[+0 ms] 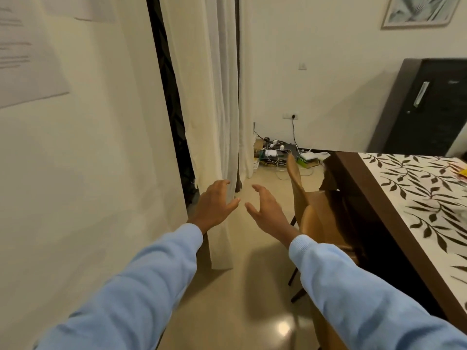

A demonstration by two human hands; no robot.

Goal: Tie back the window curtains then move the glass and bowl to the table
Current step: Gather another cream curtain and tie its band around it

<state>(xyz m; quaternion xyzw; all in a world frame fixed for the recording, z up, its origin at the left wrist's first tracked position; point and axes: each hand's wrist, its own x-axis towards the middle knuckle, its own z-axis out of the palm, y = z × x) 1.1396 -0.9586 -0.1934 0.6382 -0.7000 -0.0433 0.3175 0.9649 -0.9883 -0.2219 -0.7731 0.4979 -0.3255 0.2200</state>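
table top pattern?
White with a dark leaf-and-vine print on the table top, framed by a dark brown wooden edge; seen in the head view.

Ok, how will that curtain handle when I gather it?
Probably floppy: the curtain hangs in soft vertical folds, so it should bunch easily. Likely light, since the cloth looks thin. It reaches the floor, so the hem may drag.

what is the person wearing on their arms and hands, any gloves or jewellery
Both arms are covered by long, light blue sleeves in a soft knit. The left sleeve and the right sleeve each end in a ribbed band at the wrist. The left hand and right hand are bare, with no gloves, and no ring, watch or bracelet shows.
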